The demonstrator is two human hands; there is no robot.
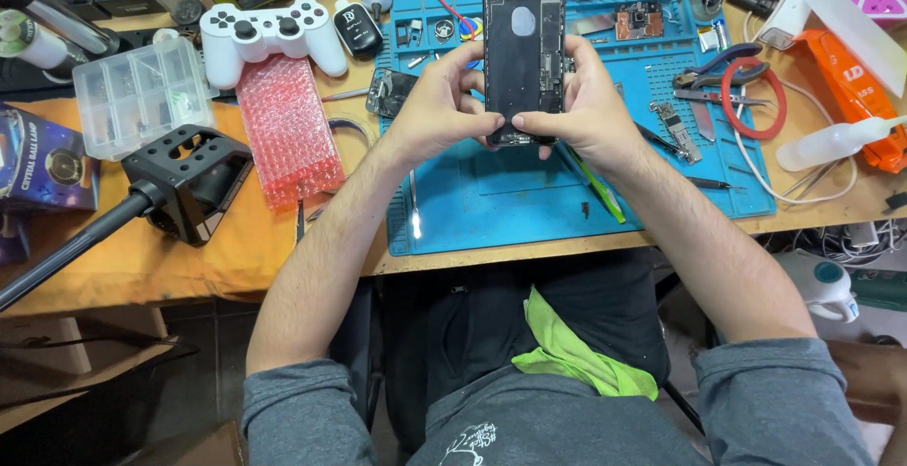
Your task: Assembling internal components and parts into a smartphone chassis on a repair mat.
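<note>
A cluttered wooden workbench (189, 249) carries a blue repair mat (510, 201). Above it, the left hand (436, 107) and right hand (588, 107) pinch an opened phone housing (523, 41) upright by its lower end. A white game controller (269, 36), pink bubble wrap (288, 130) and pliers (723, 74) lie around.

A white game controller (272, 39) lies on the surface (170, 249) just above a pink sheet of bubble wrap (286, 130), with a clear plastic compartment box (144, 95) to their left. A blue work mat (529, 206) carries a small circuit board (639, 22) and pliers (716, 67) with a red loop. A squeeze bottle (831, 143) lies at far right
</note>
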